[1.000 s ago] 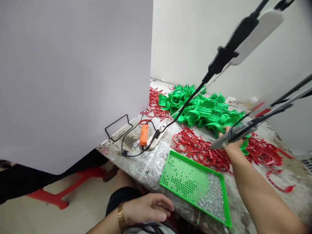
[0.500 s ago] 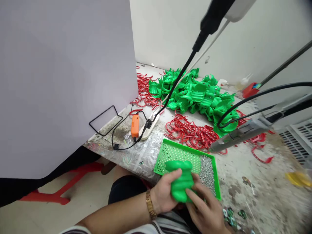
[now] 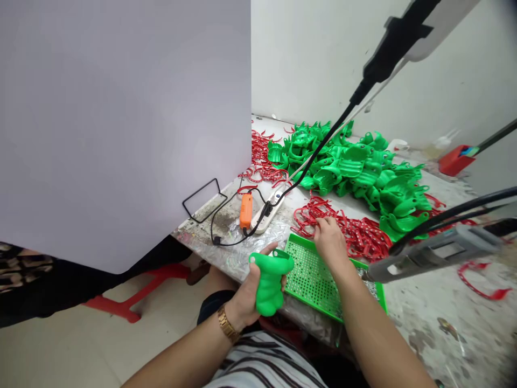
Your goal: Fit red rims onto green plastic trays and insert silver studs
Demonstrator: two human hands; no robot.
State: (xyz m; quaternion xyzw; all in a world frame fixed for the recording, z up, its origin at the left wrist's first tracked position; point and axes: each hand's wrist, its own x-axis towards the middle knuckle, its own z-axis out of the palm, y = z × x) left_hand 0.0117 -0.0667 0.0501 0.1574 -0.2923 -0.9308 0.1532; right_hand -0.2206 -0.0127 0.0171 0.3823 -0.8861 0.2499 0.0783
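Observation:
My left hand [image 3: 246,299] is closed around a green moulded plastic piece [image 3: 269,288], which has a ribbed, bulging body and holes at its upper corners. It is held above the table's front edge, left of a green perforated tray [image 3: 313,269]. My right hand [image 3: 333,242] reaches over the tray to the near left side of a pile of curved red strips [image 3: 355,234] with white dots. Its fingertips are pinched together on a red strip [image 3: 309,215] there; the exact grip is partly hidden. Small metal screws [image 3: 371,285] lie in the tray's right end, partly behind my right forearm.
Behind the strips lies a large heap of green plastic pieces [image 3: 351,161]. A grey electric screwdriver [image 3: 432,256] hangs at the right on a black cable. Left of the tray are a white power strip [image 3: 264,218] and an orange adapter [image 3: 245,211]. A grey panel [image 3: 129,118] blocks the left side.
My right hand has let go of the green piece and moved up and forward to the red strips. My left hand keeps the piece, now further left and turned. The view has shifted.

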